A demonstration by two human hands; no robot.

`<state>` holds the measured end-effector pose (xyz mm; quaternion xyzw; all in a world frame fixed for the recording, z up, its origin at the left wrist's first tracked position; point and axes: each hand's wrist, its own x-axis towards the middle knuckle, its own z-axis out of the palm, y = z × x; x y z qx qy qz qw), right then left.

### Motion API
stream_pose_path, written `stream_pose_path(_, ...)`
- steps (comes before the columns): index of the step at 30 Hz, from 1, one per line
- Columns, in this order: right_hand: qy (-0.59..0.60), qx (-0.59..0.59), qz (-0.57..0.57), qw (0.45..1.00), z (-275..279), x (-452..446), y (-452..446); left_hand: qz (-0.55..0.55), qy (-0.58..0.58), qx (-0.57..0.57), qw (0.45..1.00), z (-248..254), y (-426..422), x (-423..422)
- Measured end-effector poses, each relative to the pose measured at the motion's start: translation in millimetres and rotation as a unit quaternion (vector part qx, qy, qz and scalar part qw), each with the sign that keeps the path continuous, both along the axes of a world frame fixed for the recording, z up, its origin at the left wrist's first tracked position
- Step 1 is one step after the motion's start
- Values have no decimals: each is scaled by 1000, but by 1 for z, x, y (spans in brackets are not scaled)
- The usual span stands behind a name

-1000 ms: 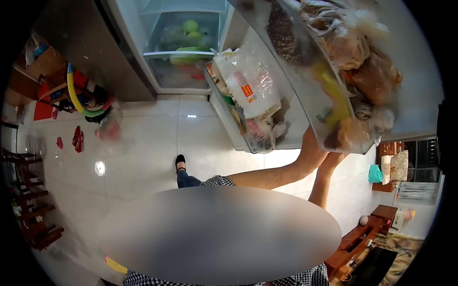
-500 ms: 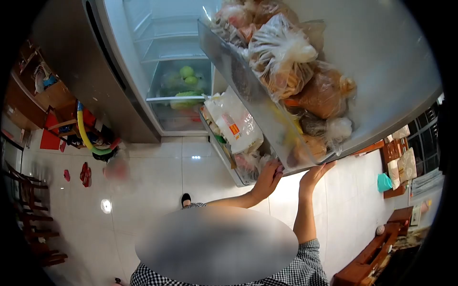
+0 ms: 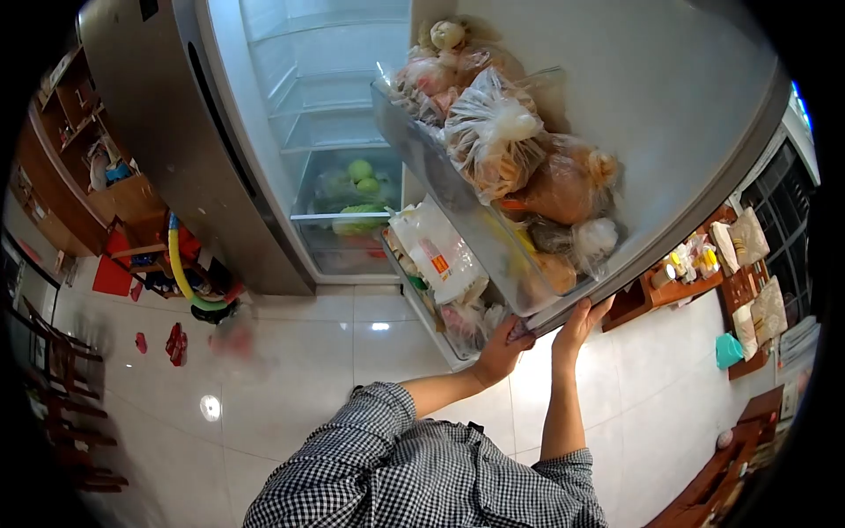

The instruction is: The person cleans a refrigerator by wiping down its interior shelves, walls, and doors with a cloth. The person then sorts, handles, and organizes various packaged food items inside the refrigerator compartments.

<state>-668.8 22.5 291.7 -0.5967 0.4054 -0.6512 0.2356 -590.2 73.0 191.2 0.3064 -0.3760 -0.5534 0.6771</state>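
At the bottom corner of the swung-out fridge door [image 3: 687, 202], my left hand [image 3: 503, 354] is closed round a small, purplish patterned thing [image 3: 519, 332] that I cannot make out. Just to its right, my right hand [image 3: 576, 330] rests against the door's outer edge, fingers stretched out and apart. Above my hands is a clear door bin [image 3: 431, 163] full of knotted plastic bags [image 3: 497, 132] with brownish food. A lower bin [image 3: 418, 304] holds a white package [image 3: 438, 255] with a red and yellow label and more bags.
Inside the fridge [image 3: 326, 97] are shelves and a drawer with green round produce [image 3: 363, 176]. The closed steel door [image 3: 167, 132] stands left. On the floor lie red slippers [image 3: 177, 344]; chairs [image 3: 66, 361] are at far left. Wooden furniture [image 3: 651, 304] and a teal bin [image 3: 729, 350] stand right.
The door bins have shifted left and down in view, and more of the door's outer edge shows. My left hand has moved from beneath the upper bin to the door corner; my right stays at the edge.
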Motion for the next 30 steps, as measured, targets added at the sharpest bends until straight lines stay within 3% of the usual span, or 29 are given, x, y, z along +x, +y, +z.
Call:
stream_pose_path(2,9,3,7,1000,1,-3,-1,-24,52,43,997,-6,4,6)
stream_pose_path(3,24,-5,-1,1000,2,-3,-2,84,-163,-19,983,-4,9,5)
stream_pose_path(4,39,-12,-10,999,2,-4,-1,155,-261,-100,948,-1,3,8)
stream_pose_path(6,35,-25,-1,999,3,-6,-1,292,-432,-251,816,46,6,14)
stream_pose_path(7,17,-29,16,999,3,-6,-1,289,-391,-253,836,62,4,9)
stream_pose_path(9,0,-19,38,999,2,-9,1,304,-404,-260,823,76,-6,5)
stream_pose_path(14,-9,-6,75,997,3,-15,-2,293,-449,-259,804,61,-3,15)
stream_pose_path(17,-26,79,88,993,8,-22,6,240,-418,-195,854,59,18,25)
stream_pose_path(20,96,-18,-98,990,16,-24,27,215,-407,-195,866,77,42,47)
stream_pose_path(25,47,-167,-88,981,52,-19,56,269,-386,-220,854,119,71,80)
stream_pose_path(26,91,-200,-84,972,67,-16,59,289,-382,-226,848,129,70,87)
stream_pose_path(30,227,-320,-77,917,121,1,68,448,-396,-300,743,187,45,125)
